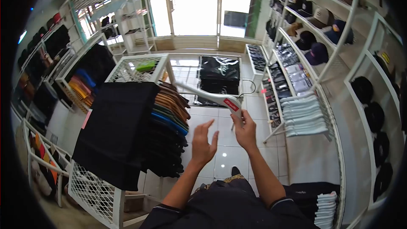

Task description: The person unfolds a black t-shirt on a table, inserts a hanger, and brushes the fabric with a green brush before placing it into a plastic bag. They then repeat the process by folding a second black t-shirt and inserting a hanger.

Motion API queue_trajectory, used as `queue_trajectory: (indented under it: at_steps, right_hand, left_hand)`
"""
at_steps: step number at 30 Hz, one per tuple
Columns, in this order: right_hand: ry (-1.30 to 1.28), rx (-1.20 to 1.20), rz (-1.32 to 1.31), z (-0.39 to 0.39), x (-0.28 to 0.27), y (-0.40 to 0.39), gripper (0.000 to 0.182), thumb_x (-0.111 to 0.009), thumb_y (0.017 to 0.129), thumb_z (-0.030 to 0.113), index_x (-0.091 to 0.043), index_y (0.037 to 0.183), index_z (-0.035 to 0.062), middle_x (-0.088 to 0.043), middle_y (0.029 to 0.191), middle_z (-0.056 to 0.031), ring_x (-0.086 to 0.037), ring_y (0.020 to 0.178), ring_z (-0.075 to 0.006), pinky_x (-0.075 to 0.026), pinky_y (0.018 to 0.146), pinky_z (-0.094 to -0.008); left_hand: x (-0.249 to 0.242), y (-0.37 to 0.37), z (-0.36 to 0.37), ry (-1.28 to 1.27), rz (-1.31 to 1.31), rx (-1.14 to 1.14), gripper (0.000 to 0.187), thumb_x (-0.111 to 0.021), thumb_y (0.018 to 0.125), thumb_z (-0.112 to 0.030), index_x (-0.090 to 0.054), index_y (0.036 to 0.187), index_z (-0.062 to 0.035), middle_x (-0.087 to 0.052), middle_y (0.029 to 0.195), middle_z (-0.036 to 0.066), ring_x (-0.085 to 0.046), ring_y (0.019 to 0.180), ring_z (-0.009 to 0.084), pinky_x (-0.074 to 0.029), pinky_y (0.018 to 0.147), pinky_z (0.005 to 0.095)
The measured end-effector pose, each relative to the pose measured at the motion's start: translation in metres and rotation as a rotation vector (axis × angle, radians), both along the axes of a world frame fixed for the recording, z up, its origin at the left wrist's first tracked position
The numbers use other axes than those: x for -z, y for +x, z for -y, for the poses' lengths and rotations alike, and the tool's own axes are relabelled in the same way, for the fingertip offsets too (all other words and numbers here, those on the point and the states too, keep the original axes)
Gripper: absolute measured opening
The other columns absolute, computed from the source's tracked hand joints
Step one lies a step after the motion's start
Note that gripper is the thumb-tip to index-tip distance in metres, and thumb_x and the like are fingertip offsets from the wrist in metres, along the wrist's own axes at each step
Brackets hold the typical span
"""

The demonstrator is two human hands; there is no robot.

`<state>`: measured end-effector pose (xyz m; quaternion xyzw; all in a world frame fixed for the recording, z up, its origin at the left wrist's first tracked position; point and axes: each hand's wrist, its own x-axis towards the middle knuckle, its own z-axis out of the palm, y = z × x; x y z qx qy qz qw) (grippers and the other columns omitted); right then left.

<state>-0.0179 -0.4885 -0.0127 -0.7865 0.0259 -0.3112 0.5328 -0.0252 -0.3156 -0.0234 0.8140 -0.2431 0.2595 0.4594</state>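
My right hand (246, 132) is closed around one end of a pale grey clothes hanger (212, 96) with a red label on it. The hanger's thin hook curves off to the right, and its far arm reaches toward the clothes rack. Lower and to the left, my left hand (205, 143) is raised with fingers apart and holds nothing. Close by on the left hangs a row of garments on hangers, with brown, green, blue and black pieces (169, 114). A black cloth (114, 131) is draped over the top of the white rack (89, 186).
Black packages (219, 76) lie on the tiled floor ahead. To the right stand a shelf of folded pale clothes (303, 114) and a white rack of caps (316, 51). More caps (373, 116) hang on the far right. Glass doors (193, 8) are at the back.
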Motion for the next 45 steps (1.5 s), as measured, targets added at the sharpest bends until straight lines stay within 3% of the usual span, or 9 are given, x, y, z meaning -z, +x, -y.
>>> queue_trajectory:
  at_steps: [2, 4, 7, 11, 19, 24, 29, 34, 45]
  right_hand:
    - [-0.091, -0.066, 0.027, 0.002, -0.013, 0.007, 0.026, -0.071, 0.098, 0.016, -0.067, 0.118, -0.0001, -0.074, 0.09, -0.0097, -0.065, 0.081, -0.0108, -0.05, 0.071, -0.0293]
    - [-0.13, -0.16, -0.019, 0.005, -0.025, 0.016, 0.027, -0.075, 0.094, 0.017, -0.069, 0.117, 0.0024, -0.076, 0.09, -0.0162, -0.076, 0.082, -0.0256, -0.056, 0.073, -0.0346]
    - [-0.169, -0.326, -0.047, 0.005, -0.037, 0.04, 0.034, -0.081, 0.09, 0.018, -0.07, 0.119, 0.004, -0.076, 0.087, -0.0136, -0.075, 0.076, -0.022, -0.057, 0.071, -0.0333]
    - [-0.204, -0.457, -0.052, -0.011, -0.047, 0.084, 0.049, -0.087, 0.083, 0.017, -0.069, 0.128, 0.0069, -0.076, 0.088, -0.0122, -0.074, 0.076, -0.021, -0.057, 0.07, -0.0344]
    - [-0.521, -0.641, 0.444, -0.071, -0.031, 0.189, 0.062, -0.086, 0.07, 0.009, -0.073, 0.13, 0.0169, -0.069, 0.097, -0.0048, -0.068, 0.082, -0.0221, -0.053, 0.075, -0.0382]
    - [-0.479, -0.874, 0.457, -0.095, -0.021, 0.232, 0.061, -0.084, 0.07, 0.005, -0.074, 0.129, 0.0157, -0.067, 0.1, -0.0069, -0.067, 0.08, -0.0229, -0.054, 0.074, -0.0385]
    - [-0.434, -1.071, 0.394, -0.119, 0.003, 0.255, 0.063, -0.086, 0.069, 0.003, -0.074, 0.129, 0.0176, -0.064, 0.105, -0.0074, -0.066, 0.081, -0.0219, -0.055, 0.074, -0.0385]
    - [-0.455, -1.198, 0.444, -0.148, 0.011, 0.26, 0.063, -0.087, 0.07, 0.005, -0.074, 0.13, 0.0199, -0.062, 0.102, -0.0068, -0.064, 0.085, -0.0221, -0.055, 0.077, -0.0389]
    - [-0.492, -1.361, 0.426, -0.171, 0.034, 0.252, 0.062, -0.087, 0.073, 0.008, -0.074, 0.132, 0.0213, -0.061, 0.102, -0.0061, -0.064, 0.086, -0.0213, -0.054, 0.077, -0.0389]
  left_hand:
    - [-0.009, 0.02, -0.028, 0.075, 0.219, -0.189, 0.049, -0.072, 0.091, -0.008, -0.059, 0.138, -0.0035, -0.063, 0.118, 0.017, -0.06, 0.111, 0.0348, -0.049, 0.095, 0.0447]
    - [-0.025, 0.032, -0.048, 0.131, 0.265, -0.319, 0.051, -0.074, 0.09, -0.013, -0.059, 0.139, -0.0072, -0.061, 0.124, 0.016, -0.058, 0.118, 0.0349, -0.045, 0.101, 0.0485]
    - [-0.049, 0.042, -0.073, 0.415, 0.189, -0.384, 0.053, -0.075, 0.09, -0.018, -0.059, 0.14, -0.0104, -0.059, 0.129, 0.014, -0.053, 0.13, 0.0321, -0.033, 0.113, 0.0585]
    - [-0.035, 0.054, -0.091, 0.395, -0.057, -0.332, 0.028, -0.071, 0.089, -0.005, -0.069, 0.117, -0.0065, -0.07, 0.089, 0.011, -0.069, 0.083, 0.0324, -0.052, 0.076, 0.0452]
    - [-0.018, 0.045, -0.094, 0.14, -0.139, -0.754, 0.037, -0.076, 0.091, -0.022, -0.069, 0.124, -0.0084, -0.071, 0.094, 0.012, -0.068, 0.084, 0.0314, -0.054, 0.076, 0.0432]
    - [-0.024, 0.016, -0.134, 0.301, -0.025, -1.254, 0.042, -0.078, 0.089, -0.029, -0.069, 0.121, -0.003, -0.066, 0.116, 0.015, -0.061, 0.112, 0.0373, -0.047, 0.099, 0.0494]
    - [-0.012, -0.033, -0.149, 0.466, -0.489, -1.647, 0.078, -0.087, 0.079, -0.02, -0.052, 0.149, -0.0142, -0.049, 0.149, 0.012, -0.042, 0.142, 0.0352, -0.034, 0.119, 0.0542]
    - [0.029, -0.041, -0.163, 0.589, -0.451, -1.653, 0.102, -0.091, 0.072, -0.013, -0.037, 0.159, -0.0247, -0.037, 0.159, 0.007, -0.035, 0.149, 0.0334, -0.029, 0.124, 0.057]
    - [-0.007, -0.062, -0.164, 0.349, -0.504, -1.484, 0.082, -0.076, 0.069, 0.001, -0.059, 0.146, -0.0186, -0.05, 0.156, 0.01, -0.042, 0.147, 0.0342, -0.031, 0.124, 0.0535]
